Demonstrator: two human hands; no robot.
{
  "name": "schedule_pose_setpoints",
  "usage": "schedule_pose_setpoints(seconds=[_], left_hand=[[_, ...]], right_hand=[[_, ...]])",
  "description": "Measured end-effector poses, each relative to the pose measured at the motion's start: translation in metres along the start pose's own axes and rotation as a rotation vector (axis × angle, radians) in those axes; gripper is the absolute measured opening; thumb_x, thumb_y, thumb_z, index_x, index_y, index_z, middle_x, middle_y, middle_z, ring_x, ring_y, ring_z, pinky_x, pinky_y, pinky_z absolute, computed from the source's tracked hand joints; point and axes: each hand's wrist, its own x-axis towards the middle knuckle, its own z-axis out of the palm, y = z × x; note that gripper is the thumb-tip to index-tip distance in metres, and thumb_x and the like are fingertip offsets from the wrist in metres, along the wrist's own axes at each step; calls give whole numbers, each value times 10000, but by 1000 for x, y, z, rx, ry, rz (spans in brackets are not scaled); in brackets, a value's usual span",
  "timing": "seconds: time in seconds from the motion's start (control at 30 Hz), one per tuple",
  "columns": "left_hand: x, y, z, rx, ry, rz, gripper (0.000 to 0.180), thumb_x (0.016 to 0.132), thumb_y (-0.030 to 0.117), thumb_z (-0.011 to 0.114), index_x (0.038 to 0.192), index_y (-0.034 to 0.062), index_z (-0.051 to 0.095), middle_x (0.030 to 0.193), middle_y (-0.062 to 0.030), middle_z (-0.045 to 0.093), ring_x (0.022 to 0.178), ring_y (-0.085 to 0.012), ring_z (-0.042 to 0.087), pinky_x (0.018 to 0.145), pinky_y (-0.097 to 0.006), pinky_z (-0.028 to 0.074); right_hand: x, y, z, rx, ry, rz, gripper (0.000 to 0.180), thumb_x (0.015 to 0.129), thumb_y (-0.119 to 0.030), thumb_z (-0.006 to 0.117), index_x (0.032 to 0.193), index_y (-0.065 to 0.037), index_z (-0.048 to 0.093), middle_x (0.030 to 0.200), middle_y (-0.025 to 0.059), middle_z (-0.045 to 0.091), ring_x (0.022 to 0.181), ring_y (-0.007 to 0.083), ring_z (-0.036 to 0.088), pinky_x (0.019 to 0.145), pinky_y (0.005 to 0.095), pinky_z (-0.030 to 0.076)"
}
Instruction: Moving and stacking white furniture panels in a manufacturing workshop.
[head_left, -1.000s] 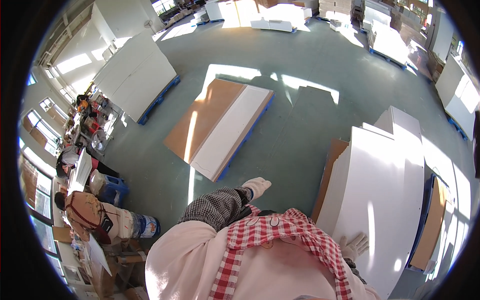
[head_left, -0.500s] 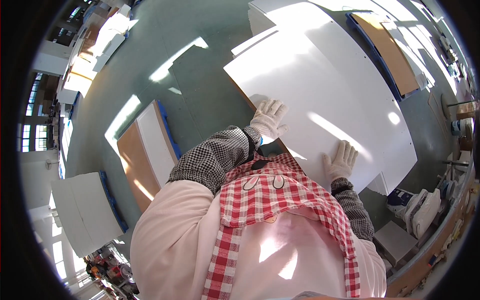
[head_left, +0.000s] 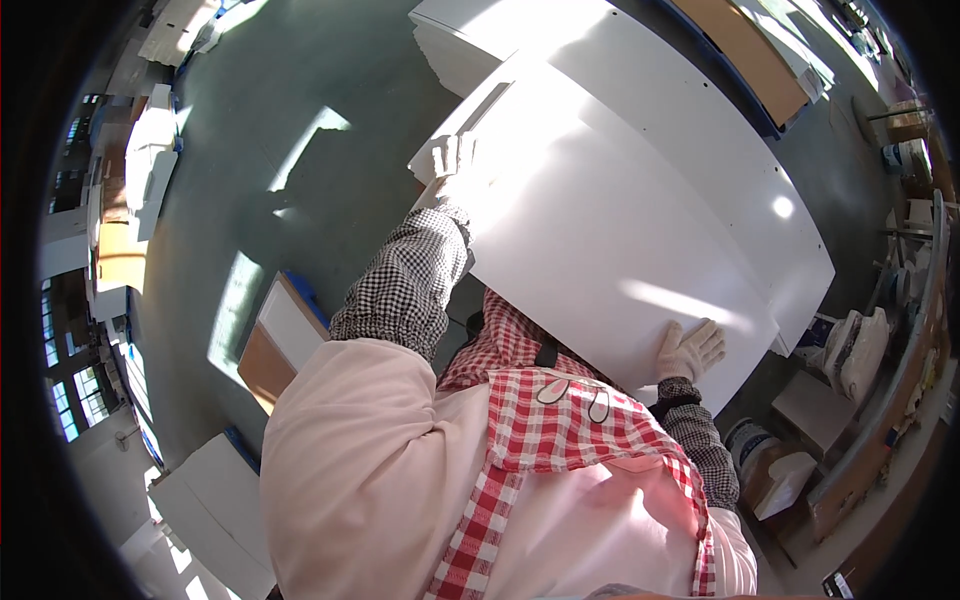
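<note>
A large white board (head_left: 620,220) lies in front of me on another white board (head_left: 730,130) with small dark holes along its far side. My left hand (head_left: 455,172), in a pale work glove, rests at the left end of the boards with its fingers stretched out. Strong sunlight washes out part of that hand. Just beyond its fingertips a narrow dark strip (head_left: 487,107) shows beside the upper board's edge. My right hand (head_left: 692,350), gloved the same way, lies flat with spread fingers near the upper board's right end. The upper board's near edge reaches my red checked apron.
White sheets (head_left: 470,62) with a ragged edge sit under the far left of the boards. Stacked brown panels (head_left: 745,50) stand at far right, another stack (head_left: 292,335) at left. Tubs and bags (head_left: 855,350) line the right side beside a grey box (head_left: 812,408).
The upper board has shifted toward me over the lower one. My left hand has moved farther away and leftward along the boards; my right hand stays flat near the right end. My view has turned.
</note>
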Motion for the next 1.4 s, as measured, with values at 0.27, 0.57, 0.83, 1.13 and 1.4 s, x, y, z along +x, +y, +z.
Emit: schedule_pose_setpoints(seconds=[0.27,0.57,0.83,1.13,1.4], left_hand=[[141,43,-12,109,24,-19,810,999,626,314,1602,109,151,1682,-115,73,1546,-341,-5,1198,-612,-38],[-41,181,-42,132,-215,1014,877,961,705,306,1597,116,176,1680,-112,87,1545,-346,0,1212,-577,-72],[-48,23,-15,30,-96,454,937,932,658,472,1571,23,212,1650,-212,120,1531,-400,0,1218,-572,-63],[-84,50,-37,385,-276,670,996,894,690,455,1572,15,180,1637,-213,139,1528,-384,20,1221,-557,-69],[-104,87,-38,360,-280,926,1113,773,757,542,1559,35,223,1621,-203,188,1521,-365,63,1220,-544,-66]], right_hand=[[2,-19,-7,-42,-8,-55,908,912,-525,484,1541,48,167,1593,316,160,1498,471,96,1233,525,13],[1,-15,-7,-28,10,-25,911,875,-510,522,1537,31,208,1594,299,185,1513,413,117,1241,512,16],[-1,-17,-22,24,8,-16,938,893,-599,475,1545,16,198,1604,275,183,1515,433,80,1241,512,-11],[-41,-124,-43,222,-63,-508,817,938,-572,397,1522,-13,285,1613,212,207,1531,354,85,1251,514,11],[-64,-47,-47,397,49,-307,699,869,-430,504,1438,-39,400,1517,227,360,1483,382,218,1237,524,114]])
